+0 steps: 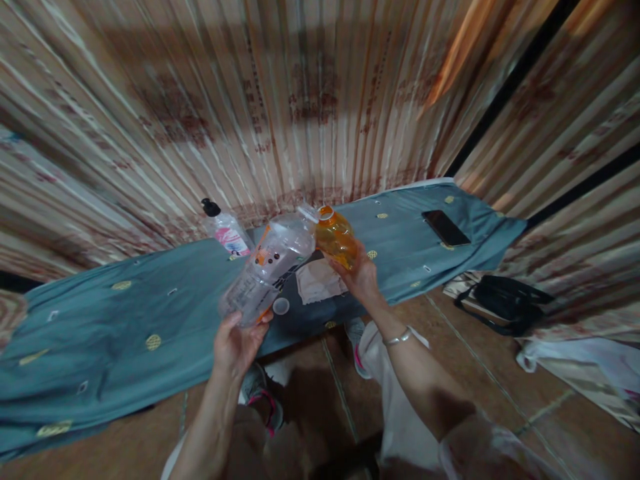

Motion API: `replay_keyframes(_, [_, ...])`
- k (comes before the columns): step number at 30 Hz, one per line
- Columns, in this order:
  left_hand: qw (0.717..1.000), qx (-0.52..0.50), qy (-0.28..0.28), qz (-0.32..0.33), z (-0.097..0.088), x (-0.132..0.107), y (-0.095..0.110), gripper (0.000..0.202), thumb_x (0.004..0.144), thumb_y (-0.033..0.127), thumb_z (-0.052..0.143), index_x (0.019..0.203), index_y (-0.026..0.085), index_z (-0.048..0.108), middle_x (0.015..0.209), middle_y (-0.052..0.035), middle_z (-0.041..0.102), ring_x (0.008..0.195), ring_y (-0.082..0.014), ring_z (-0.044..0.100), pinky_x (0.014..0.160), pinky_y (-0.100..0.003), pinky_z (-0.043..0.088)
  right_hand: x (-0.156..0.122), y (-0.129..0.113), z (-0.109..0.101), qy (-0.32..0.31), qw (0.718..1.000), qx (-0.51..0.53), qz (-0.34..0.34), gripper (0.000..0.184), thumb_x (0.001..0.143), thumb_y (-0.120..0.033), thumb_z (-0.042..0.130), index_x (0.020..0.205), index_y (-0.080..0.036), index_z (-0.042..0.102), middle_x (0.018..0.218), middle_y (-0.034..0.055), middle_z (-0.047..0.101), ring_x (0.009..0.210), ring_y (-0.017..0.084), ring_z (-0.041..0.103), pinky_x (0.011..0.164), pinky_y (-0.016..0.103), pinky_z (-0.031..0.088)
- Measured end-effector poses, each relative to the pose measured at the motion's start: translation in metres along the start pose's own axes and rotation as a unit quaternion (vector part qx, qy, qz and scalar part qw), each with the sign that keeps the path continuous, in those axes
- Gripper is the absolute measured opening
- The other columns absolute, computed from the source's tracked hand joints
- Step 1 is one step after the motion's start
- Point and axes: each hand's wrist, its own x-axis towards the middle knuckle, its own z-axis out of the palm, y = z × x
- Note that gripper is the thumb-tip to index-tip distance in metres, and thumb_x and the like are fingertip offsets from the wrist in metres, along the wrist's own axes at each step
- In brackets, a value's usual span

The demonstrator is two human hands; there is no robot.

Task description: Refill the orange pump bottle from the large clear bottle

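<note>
My left hand (243, 340) is closed round the lower end of a large clear plastic bottle (273, 267), which tilts with its uncapped neck up and to the right. Orange and dark print shows on its side. In my right hand (357, 273) is a smaller orange see-through bottle (336, 237), gripped near its base, its open mouth toward the upper left. The two necks are close together; I cannot tell whether they touch. Below them a white cap (281, 306) and a pale folded cloth (320, 280) lie on the bench.
A pump bottle (227, 230) with a black top stands at the back, left of my hands. A phone (446, 228) lies on the green bench cover (175, 313) to the right. A black bag (500, 303) rests on the floor. Striped curtains (310, 100) hang behind.
</note>
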Motion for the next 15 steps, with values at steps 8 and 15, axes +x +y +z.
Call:
replay_keyframes(8, [1.0,-0.009,0.015,-0.021,0.0,-0.001,-0.005,0.074,0.056,0.028,0.082,0.126,0.016,0.065,0.121,-0.0218,0.072,0.104,-0.041,0.073,0.067,-0.036,0.064,-0.001,-0.005,0.001,0.009,0.999,0.034,-0.002,0.072,0.09,-0.065,0.066,0.139,-0.013,0.054,0.124,0.0217,0.075,0.112,0.035,0.074,0.095,0.051,0.062])
replay_keyframes(15, [0.998,-0.04,0.057,0.007,-0.01,0.008,-0.01,0.066,0.063,0.03,0.08,0.126,0.021,0.066,0.126,-0.0177,0.069,0.105,-0.038,0.071,0.066,-0.038,0.064,-0.001,-0.005,0.0,-0.001,0.999,0.036,-0.008,0.07,0.09,-0.059,0.07,0.141,-0.014,0.053,0.127,0.0209,0.074,0.115,0.034,0.072,0.099,0.051,0.061])
